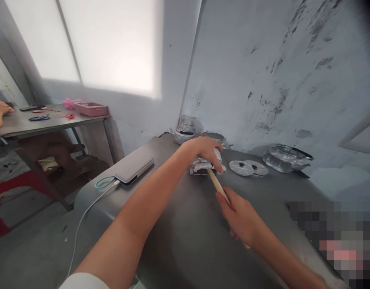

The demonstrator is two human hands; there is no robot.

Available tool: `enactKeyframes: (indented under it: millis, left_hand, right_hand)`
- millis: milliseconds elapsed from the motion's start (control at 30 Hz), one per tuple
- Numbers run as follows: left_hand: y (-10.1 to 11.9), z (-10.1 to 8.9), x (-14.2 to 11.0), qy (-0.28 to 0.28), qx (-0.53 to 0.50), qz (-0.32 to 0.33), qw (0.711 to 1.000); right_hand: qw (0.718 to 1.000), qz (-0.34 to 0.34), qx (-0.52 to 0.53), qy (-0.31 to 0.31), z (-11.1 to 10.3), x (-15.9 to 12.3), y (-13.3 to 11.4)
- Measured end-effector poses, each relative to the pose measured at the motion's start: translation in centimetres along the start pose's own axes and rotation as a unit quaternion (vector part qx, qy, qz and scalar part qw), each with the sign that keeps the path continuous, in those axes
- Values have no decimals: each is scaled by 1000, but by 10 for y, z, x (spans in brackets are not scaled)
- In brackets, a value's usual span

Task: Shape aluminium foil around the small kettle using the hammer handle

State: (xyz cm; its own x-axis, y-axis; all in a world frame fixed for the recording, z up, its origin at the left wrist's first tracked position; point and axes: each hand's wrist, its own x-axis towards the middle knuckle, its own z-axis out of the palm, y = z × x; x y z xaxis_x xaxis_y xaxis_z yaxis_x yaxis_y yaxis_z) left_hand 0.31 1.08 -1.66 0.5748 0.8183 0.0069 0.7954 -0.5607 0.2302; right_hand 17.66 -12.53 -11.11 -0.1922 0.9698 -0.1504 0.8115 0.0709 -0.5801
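Note:
My left hand is curved over a crumpled silvery thing from above, its thumb and fingers pressed to the sides. My right hand is closed around a wooden stick. The stick's far end reaches the lower edge of the silvery thing, where its tip is hidden. Just right of my left hand, two round clear lids with black knobs overlap on the grey table.
Behind my left hand stand a silvery pot with a perforated steamer and another pot. A foil-like pan sits at right. A power bank with cables lies left. A pink basket and a person's hand are at another table.

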Motion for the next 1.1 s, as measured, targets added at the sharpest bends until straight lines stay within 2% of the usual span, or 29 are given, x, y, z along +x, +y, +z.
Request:
enactKeyframes:
  millis: [167, 367, 567, 733, 933, 1100]
  left_hand:
    - [-1, 2, 3, -3, -6, 1, 1000]
    - [-2, 2, 4, -5, -2, -13, 1000]
    - [-3, 2, 3, 4, -1, -4, 1000]
    - [-3, 2, 4, 8, 13, 1, 1000]
    - [-4, 2, 4, 7, 14, 3, 1000]
    - [-3, 3, 5, 8, 19, 4, 1000]
  right_hand:
    - [1000, -15, -23, -12, -3, 0, -1]
    - [992, -92, -49, 66, -4, -4, -2]
    - [994, -59, -79, 40, -1, -3, 2]
    - [991, -94, -61, 70, -3, -5, 0]
    - [991, -59, -111, 50, -2, -4, 0]
    - [990, -70, -107, 65, -2, -3, 0]
